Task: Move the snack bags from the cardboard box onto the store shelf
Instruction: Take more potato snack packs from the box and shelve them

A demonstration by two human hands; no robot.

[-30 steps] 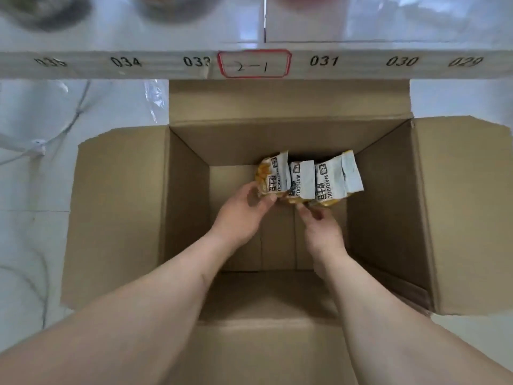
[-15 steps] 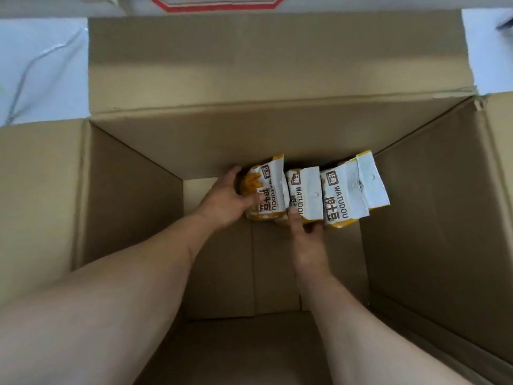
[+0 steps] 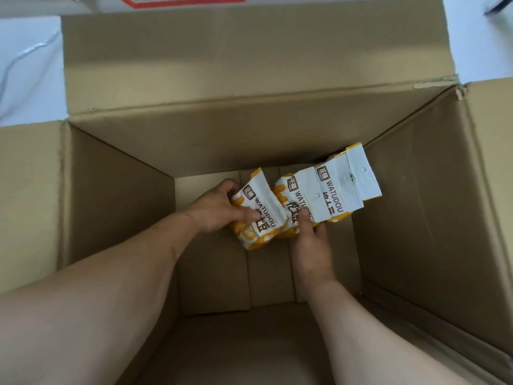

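deep inside cardboard box, both hands are working near far wall: left hand gripping one snack bag, right hand pinching bunched snack bags, prob gathering several per lift to shelf.

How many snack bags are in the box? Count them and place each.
3, perhaps more hidden behind: left bag in left hand; middle bag under right hand; right bag near the right wall.

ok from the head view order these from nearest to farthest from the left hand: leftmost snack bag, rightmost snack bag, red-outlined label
1. Leftmost snack bag: gripped in the left hand.
2. Rightmost snack bag: further right, by the box's right wall.
3. Red-outlined label: beyond the box, top edge.
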